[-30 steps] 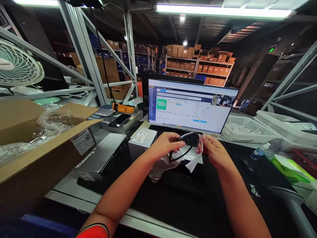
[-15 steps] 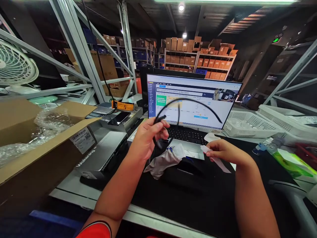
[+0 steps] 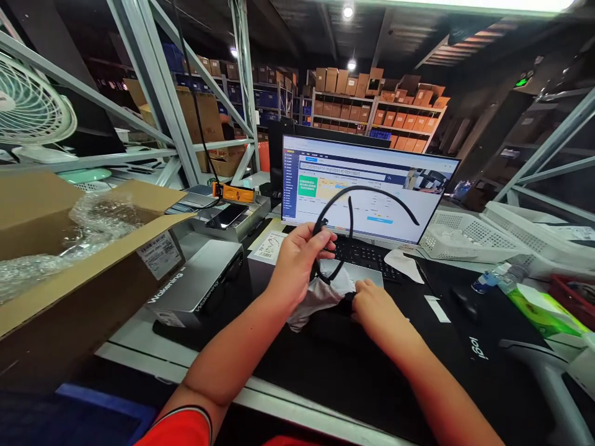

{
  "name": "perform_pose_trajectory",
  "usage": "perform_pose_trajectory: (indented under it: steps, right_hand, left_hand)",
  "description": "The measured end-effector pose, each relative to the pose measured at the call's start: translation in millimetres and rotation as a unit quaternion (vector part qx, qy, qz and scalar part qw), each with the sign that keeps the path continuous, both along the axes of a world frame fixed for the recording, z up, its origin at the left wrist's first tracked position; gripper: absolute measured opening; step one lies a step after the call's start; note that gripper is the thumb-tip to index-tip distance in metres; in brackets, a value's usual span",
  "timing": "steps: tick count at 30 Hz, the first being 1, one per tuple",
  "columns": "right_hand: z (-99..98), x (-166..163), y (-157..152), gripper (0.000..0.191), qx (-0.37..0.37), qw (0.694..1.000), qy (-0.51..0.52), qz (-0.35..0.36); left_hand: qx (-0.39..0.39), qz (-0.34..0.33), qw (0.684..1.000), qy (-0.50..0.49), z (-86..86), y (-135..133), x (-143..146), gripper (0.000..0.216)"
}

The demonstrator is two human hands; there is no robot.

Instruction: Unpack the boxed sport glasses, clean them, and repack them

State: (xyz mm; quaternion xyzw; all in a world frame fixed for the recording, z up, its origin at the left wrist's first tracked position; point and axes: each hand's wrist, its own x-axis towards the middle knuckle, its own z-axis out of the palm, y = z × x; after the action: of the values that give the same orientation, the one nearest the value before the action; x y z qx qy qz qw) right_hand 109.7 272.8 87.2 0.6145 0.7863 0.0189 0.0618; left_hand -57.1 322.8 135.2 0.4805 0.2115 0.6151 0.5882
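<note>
My left hand [image 3: 309, 254] is closed on a black cable [image 3: 381, 189], pinched between thumb and fingers. The cable bends in a loop in front of the monitor, one free end pointing right. Under it lies a light grey cloth pouch [image 3: 316, 298] with a whitish mouth. Next to the pouch mouth my right hand [image 3: 369, 303] reaches down with curled fingers; what they hold, if anything, is hidden. An open grey box [image 3: 372, 274] sits just behind that hand. On the black mat to the right rests a white paper strip [image 3: 437, 308].
A monitor [image 3: 334, 179] and keyboard [image 3: 362, 254] stand ahead. On the left are a grey Wakening box [image 3: 198, 279] and an open carton [image 3: 93, 297] with bubble wrap. A mouse [image 3: 463, 303], a bottle [image 3: 490, 277] and white baskets [image 3: 469, 234] are to the right.
My right hand has let go of the white strip, which now lies on the mat, and has moved left to the pouch. My left hand still holds the cable, slightly farther right.
</note>
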Motion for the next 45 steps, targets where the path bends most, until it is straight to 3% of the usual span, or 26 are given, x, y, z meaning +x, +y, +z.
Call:
perform_pose_trajectory:
  steps: [3,5,8,10,11,14,17,21,25,28,30,33,35,37,39,45]
  right_hand:
    - [10.8,10.4,-18.2,0.012,0.03,0.998,0.024,0.046]
    - [18.0,18.1,-30.9,0.016,0.105,0.985,0.099,0.092]
    - [22.4,23.0,-39.4,0.031,0.337,0.915,0.197,0.105]
    - [21.3,21.8,-34.8,0.042,0.457,0.866,0.167,0.114]
    - [20.3,20.8,-30.3,0.043,0.476,0.86,0.131,0.131]
    - [19.0,19.5,-16.2,0.026,0.416,0.888,0.035,0.194]
    - [22.4,24.1,-12.3,0.018,0.394,0.9,-0.006,0.184]
    - [28.9,38.1,-18.7,0.015,0.473,0.869,-0.01,0.148]
    - [34.0,60.9,-19.4,0.009,0.558,0.825,0.014,0.083]
    - [38.8,83.5,-16.6,0.009,0.581,0.809,0.069,0.051]
    - [42.5,98.0,-15.8,0.011,0.573,0.809,0.117,0.057]
    - [46.6,111.7,-17.0,0.012,0.55,0.813,0.173,0.077]
    - [47.4,112.8,-18.5,0.011,0.543,0.812,0.195,0.085]
    - [47.1,108.1,-19.9,0.011,0.533,0.815,0.206,0.098]
    - [46.1,100.4,-21.1,0.01,0.517,0.822,0.208,0.12]
    - [44.6,85.5,-24.5,0.013,0.474,0.835,0.227,0.164]
  left_hand:
    - [-0.025,-0.002,1.0,-0.013,-6.6,-0.7,9.4,0.033]
    - [-0.055,-0.01,0.998,-0.03,-11.1,-1.1,15.9,0.034]
    - [-0.11,-0.05,0.991,-0.049,-16.9,-1.9,24.5,0.038]
    - [-0.144,-0.074,0.985,-0.064,-20.1,-2.6,28.5,0.039]
    - [-0.159,-0.081,0.981,-0.073,-21.4,-2.6,29.9,0.04]
    - [-0.193,-0.078,0.973,-0.095,-24.2,-0.1,31.0,0.041]
    - [-0.199,-0.064,0.973,-0.101,-25.4,6.5,29.1,0.044]
    - [-0.157,-0.062,0.983,-0.074,-23.1,11.7,25.2,0.046]
    - [-0.113,-0.187,0.976,0.016,-15.1,2.0,18.9,0.058]
    - [-0.025,-0.235,0.955,0.179,-8.7,-10.6,10.0,0.048]
    - [0.074,-0.165,0.927,0.329,-5.7,-17.7,3.1,0.032]
    - [0.206,0.048,0.87,0.445,-2.8,-24.4,-4.3,0.024]
    - [0.273,0.148,0.842,0.442,-2.3,-26.1,-5.5,0.046]
    - [0.318,0.155,0.827,0.437,-3.9,-26.1,-3.6,0.083]
    - [0.329,0.115,0.827,0.44,-7.3,-24.9,0.0,0.093]
    - [0.309,0.081,0.855,0.409,-15.1,-21.0,5.0,0.047]
